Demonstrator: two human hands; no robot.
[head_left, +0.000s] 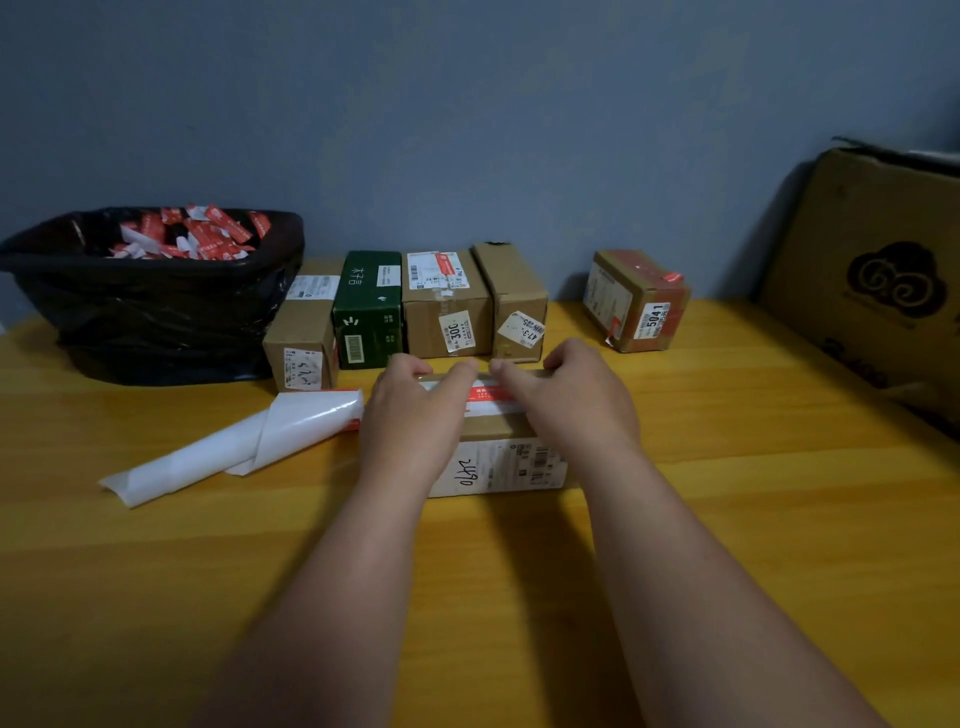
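A small cardboard box (498, 465) lies on the yellow wooden table (753, 493) at the centre, with a white shipping label and handwritten numbers on its near side. A red-and-white sticker strip (491, 397) runs across its top. My left hand (410, 410) lies over the left part of the top and my right hand (571, 400) over the right part. Both sets of fingers reach to the far top edge, where the fingertips almost meet and press on the strip. Most of the box top is hidden under my hands.
A curled white sheet of backing paper (234, 447) lies left of the box. A black bin bag (156, 306) full of red-and-white scraps stands far left. Several parcels, one dark green (368, 312), line the wall; another (636, 301) sits apart. A large carton (878, 280) fills the right.
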